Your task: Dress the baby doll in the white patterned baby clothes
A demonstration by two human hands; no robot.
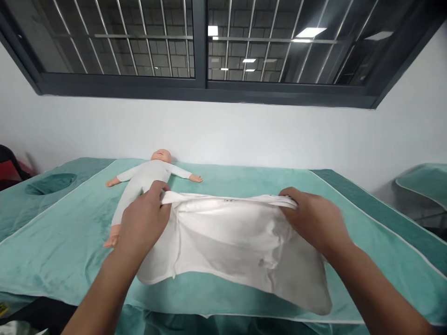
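Note:
A white cloth garment (230, 232) is stretched between my two hands, hanging over the green bed cover. My left hand (148, 218) pinches its upper left corner, and my right hand (314, 216) grips the upper right corner. The top edge runs nearly straight between them, while the lower part drapes loosely with folds on the right. Its exact kind is hard to make out. Behind my left hand lies a baby doll (145, 177) on its back, dressed in a white bodysuit, arms spread. One of its legs is partly hidden by my hand and the cloth.
The green cover (251, 179) spreads over a bed against a white wall (230, 135). A face hole (50, 184) shows at the left end. Above is a dark-framed window (200, 88) with bars. Another green-covered surface (426, 184) stands at right, and a red and black object (10, 170) at left.

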